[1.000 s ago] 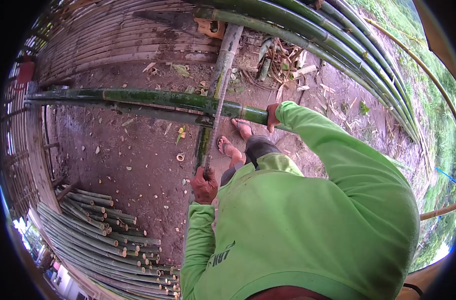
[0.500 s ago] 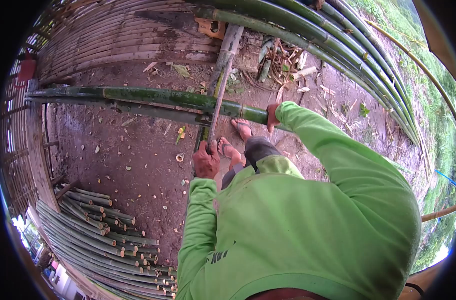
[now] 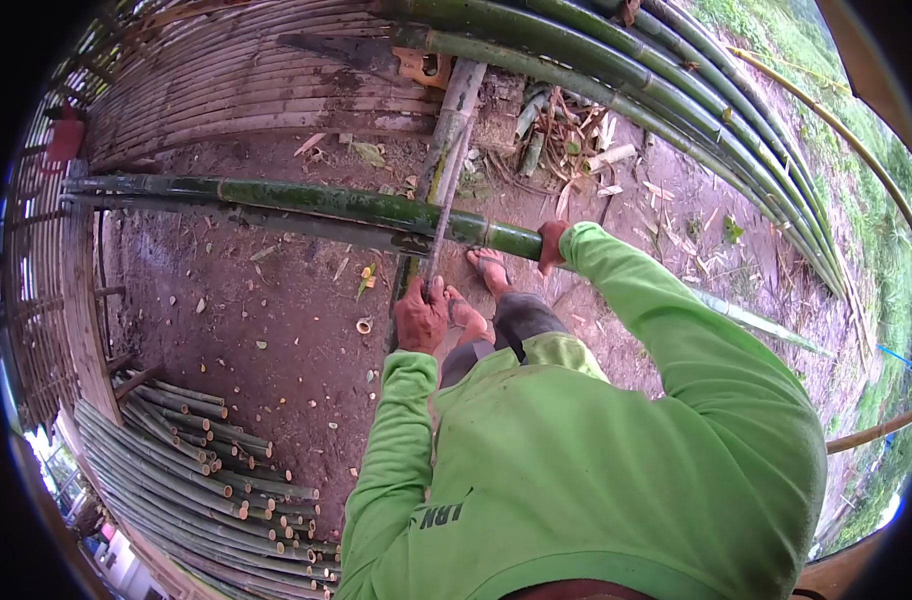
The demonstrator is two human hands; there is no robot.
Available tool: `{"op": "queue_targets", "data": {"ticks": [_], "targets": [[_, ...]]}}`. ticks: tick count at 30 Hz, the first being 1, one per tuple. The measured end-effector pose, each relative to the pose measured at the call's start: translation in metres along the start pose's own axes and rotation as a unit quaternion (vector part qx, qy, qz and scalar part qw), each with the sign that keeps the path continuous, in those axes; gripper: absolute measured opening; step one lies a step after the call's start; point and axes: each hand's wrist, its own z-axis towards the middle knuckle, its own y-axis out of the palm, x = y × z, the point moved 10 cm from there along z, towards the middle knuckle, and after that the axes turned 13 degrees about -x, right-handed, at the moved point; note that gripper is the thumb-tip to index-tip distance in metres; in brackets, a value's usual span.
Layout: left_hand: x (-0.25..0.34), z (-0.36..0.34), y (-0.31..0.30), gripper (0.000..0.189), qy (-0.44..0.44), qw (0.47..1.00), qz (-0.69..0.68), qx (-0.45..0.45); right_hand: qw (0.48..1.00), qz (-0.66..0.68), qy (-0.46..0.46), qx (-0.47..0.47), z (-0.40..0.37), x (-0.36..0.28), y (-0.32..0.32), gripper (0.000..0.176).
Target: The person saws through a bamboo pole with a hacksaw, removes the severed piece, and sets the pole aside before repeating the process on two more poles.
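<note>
A long green bamboo pole (image 3: 326, 201) runs from the left side to my right hand (image 3: 553, 247), whose fingers wrap around it near its right end. My left hand (image 3: 422, 316) is closed around the near end of a thin grey stick (image 3: 444, 222), which crosses over the pole. Beneath the crossing, a thicker bamboo support (image 3: 454, 105) runs away from me. A darker pole (image 3: 316, 231) lies alongside the green one. My feet (image 3: 488, 268) in flip-flops are just below the pole, between my hands.
Long green bamboo poles (image 3: 616, 62) lie along the top right. A handsaw (image 3: 423, 67) rests on the slatted bamboo platform (image 3: 226, 85). Cut bamboo lengths (image 3: 176, 465) are stacked at lower left. Bamboo scraps (image 3: 606, 160) litter the muddy ground.
The view has shifted slightly. My right arm sits a little lower, and more of a pale bamboo length shows behind it. Both hands keep their holds.
</note>
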Motion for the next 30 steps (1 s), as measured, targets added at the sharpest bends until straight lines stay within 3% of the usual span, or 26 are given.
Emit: {"op": "queue_targets", "data": {"ticks": [3,6,8,12,15,18,19,23,26,27,30], "targets": [[-0.006,-0.022,0.022,0.027,-0.025,0.997,0.025,-0.075,1.0,-0.021,0.01,-0.009,-0.008,0.016,0.028,0.055],[0.009,-0.044,0.04,0.025,0.08,0.996,-0.011,-0.046,0.999,-0.005,0.021,-0.025,-0.023,0.039,0.056,0.054],[-0.002,-0.053,0.066,0.026,0.053,0.994,-0.04,-0.085,0.998,0.015,0.031,-0.06,-0.032,0.05,0.073,0.053],[0.001,-0.066,0.097,0.055,-0.033,0.985,-0.052,-0.162,0.998,0.036,0.019,-0.044,-0.029,0.061,0.091,0.056],[0.016,-0.063,0.09,0.05,-0.072,0.985,-0.071,-0.138,0.999,0.021,-0.031,-0.031,-0.013,0.06,0.095,0.058],[0.01,-0.059,0.09,0.04,-0.047,0.994,-0.013,-0.102,0.994,0.079,-0.043,-0.062,-0.014,0.061,0.099,0.058],[0.028,-0.062,0.081,0.027,0.005,0.999,0.03,-0.025,0.995,0.078,-0.041,-0.044,-0.002,0.067,0.104,0.058],[0.045,-0.067,0.098,0.027,-0.02,0.998,0.039,-0.041,0.997,0.055,-0.062,-0.005,0.004,0.082,0.114,0.06],[0.048,-0.082,0.125,0.029,-0.027,0.996,0.073,-0.052,0.996,0.051,-0.056,-0.055,0.005,0.101,0.127,0.06],[0.055,-0.075,0.131,0.029,-0.017,0.996,0.081,-0.04,0.996,0.066,-0.046,0.028,0.002,0.102,0.117,0.068],[0.061,-0.065,0.137,0.03,-0.045,0.995,0.079,-0.028,0.957,0.105,-0.228,0.147,-0.02,0.053,0.079,0.078]]}}
